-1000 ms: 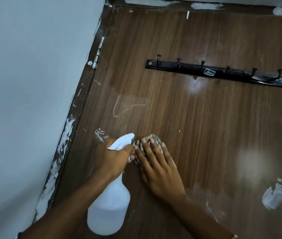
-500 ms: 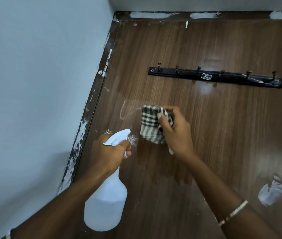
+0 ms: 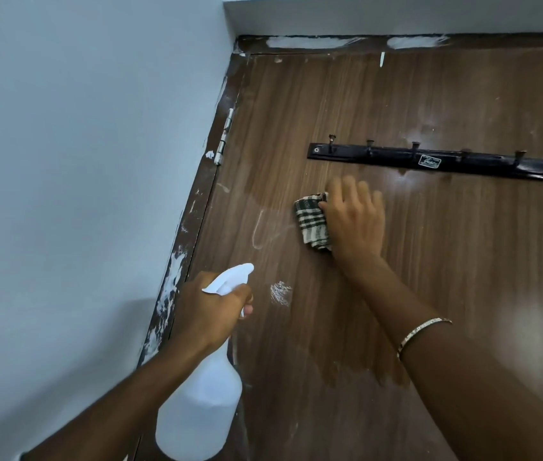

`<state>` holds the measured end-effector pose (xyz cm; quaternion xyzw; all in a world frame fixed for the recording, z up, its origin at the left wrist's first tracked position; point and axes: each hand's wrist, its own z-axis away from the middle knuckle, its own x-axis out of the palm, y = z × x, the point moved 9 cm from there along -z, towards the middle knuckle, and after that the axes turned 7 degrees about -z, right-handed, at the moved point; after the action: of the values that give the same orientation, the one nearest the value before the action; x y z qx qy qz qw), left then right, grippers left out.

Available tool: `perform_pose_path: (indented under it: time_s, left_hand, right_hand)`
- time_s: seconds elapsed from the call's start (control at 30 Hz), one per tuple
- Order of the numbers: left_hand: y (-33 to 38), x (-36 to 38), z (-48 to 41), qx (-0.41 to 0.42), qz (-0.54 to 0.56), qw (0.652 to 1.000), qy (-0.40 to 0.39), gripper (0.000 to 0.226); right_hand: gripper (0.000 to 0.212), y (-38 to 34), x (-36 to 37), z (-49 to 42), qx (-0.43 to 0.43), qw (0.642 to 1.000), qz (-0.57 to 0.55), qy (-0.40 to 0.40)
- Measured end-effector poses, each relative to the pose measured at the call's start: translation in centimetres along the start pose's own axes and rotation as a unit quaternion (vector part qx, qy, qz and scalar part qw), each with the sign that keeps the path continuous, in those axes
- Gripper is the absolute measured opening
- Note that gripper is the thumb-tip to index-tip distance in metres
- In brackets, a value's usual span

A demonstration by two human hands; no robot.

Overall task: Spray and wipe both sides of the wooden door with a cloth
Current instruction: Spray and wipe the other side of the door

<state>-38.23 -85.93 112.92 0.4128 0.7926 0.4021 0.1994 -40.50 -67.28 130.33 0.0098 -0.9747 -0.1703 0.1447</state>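
Beneath right hand [image 3: 354, 224], fingers [image 3: 349, 194] spread flat, cloth [image 3: 311, 224] on door [image 3: 446, 277]; left hand [image 3: 210, 311] grips bottle [image 3: 200, 410].

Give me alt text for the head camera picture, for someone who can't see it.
A person's right hand presses a checked cloth against a brown wooden door, below a black hook rail. The left hand holds a white spray bottle.

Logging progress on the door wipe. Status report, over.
Left hand grips spray bottle. Right hand presses checked cloth on wooden door, below hook rail. White scrawl left of cloth, unwiped.
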Motion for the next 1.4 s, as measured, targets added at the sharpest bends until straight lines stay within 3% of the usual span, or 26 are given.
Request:
perform_pose_path:
  time_s: [0.07, 0.13, 0.2, 0.33, 0.43, 0.57, 0.73, 0.87, 1.07, 1.27, 1.4]
  left_hand:
    - [-0.1, 0.0, -0.6, 0.001, 0.01, 1.0, -0.003, 0.009]
    - [0.0, 0.2, -1.2, 0.016, 0.015, 1.0, -0.012, 0.021]
    - [-0.1, 0.6, -1.9, 0.015, 0.023, 0.999, -0.02, 0.021]
    - [0.4, 1.4, -3.0, 0.012, 0.033, 0.999, -0.034, 0.023]
    - [1.3, 1.8, -3.5, 0.034, 0.04, 0.998, -0.044, 0.022]
    - [1.5, 2.2, -4.7, 0.046, 0.058, 0.996, -0.052, 0.007]
    - [1.6, 2.0, -5.6, 0.047, 0.072, 0.995, -0.052, 0.01]
    - [1.1, 1.6, -6.0, 0.035, 0.086, 0.994, -0.049, 0.011]
    - [1.0, 1.2, -5.1, 0.034, 0.099, 0.992, -0.066, 0.031]
    - [0.2, 0.5, -5.4, 0.018, 0.09, 0.994, -0.051, 0.014]
    - [-0.6, 0.4, -6.3, 0.021, 0.067, 0.996, -0.046, 0.019]
  right_hand:
    - [0.015, -1.7, -0.3, 0.7, -0.087, 0.995, 0.024, 0.035]
    - [0.02, -2.4, -0.3, 1.4, -0.114, 0.991, 0.062, 0.039]
    - [0.014, -2.5, 0.0, 1.8, -0.104, 0.991, 0.081, 0.006]
    - [0.054, -2.7, 1.7, 3.7, -0.088, 0.985, 0.117, -0.095]
    - [0.065, -2.3, 2.3, 3.7, -0.077, 0.978, 0.145, -0.129]
    - [0.067, -1.5, 2.5, 2.1, -0.074, 0.985, 0.065, -0.139]
    - [0.081, 0.2, 4.2, 1.5, -0.005, 0.983, -0.05, -0.176]
    - [0.076, -1.3, 4.0, 4.2, 0.014, 0.978, -0.09, -0.187]
    - [0.058, -7.2, 0.6, 13.2, -0.08, 0.977, -0.105, -0.17]
    - [0.064, -5.5, 1.3, 7.2, -0.028, 0.985, -0.057, -0.163]
    - [0.079, -3.4, 3.2, 2.3, 0.047, 0.983, 0.044, -0.171]
